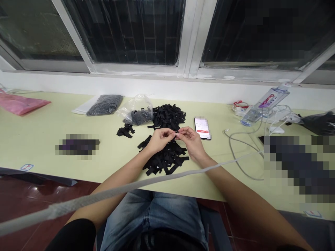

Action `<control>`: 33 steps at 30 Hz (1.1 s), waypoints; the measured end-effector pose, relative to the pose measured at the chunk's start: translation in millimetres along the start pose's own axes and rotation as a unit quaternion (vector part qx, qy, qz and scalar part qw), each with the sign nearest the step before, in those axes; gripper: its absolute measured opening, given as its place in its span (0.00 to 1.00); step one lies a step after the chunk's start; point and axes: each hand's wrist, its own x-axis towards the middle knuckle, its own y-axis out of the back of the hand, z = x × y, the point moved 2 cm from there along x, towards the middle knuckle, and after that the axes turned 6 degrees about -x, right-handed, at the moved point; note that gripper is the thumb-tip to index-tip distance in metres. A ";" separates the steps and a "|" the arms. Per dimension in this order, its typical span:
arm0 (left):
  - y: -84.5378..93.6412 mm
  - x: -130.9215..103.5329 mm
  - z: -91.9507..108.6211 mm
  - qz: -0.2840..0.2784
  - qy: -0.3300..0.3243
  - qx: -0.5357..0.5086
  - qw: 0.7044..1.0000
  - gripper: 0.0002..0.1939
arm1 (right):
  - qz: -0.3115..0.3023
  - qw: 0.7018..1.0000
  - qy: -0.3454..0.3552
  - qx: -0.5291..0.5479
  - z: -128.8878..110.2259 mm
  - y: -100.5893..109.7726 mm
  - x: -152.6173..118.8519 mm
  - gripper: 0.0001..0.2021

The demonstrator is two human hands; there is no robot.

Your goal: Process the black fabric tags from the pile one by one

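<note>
My left hand [161, 138] and my right hand [191, 140] meet fingertip to fingertip over the table. Both pinch a small black piece between them, mostly hidden by the fingers; it looks like the black strips around it. Below the hands lies a heap of short black fabric strips [164, 160], some with small shiny dots. Just behind the hands is another pile of black strips [169, 115]. A few more strips [125, 130] form a small cluster to the left. Beside the far pile, a clear plastic bag [141, 109] holds small dark pieces.
A lit phone [202, 128] lies right of the hands. Farther right are a tilted water bottle [265, 104], a power strip [280, 115] and a loose grey cable [232, 153]. A bag of dark pieces [104, 104] lies back left. A pale cord [125, 188] crosses the view in front of my forearms.
</note>
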 end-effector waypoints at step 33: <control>3.7 -1.9 3.2 0.006 -0.038 0.139 0.990 0.09 | 0.001 0.984 0.075 -0.163 -4.0 3.6 -3.7 0.07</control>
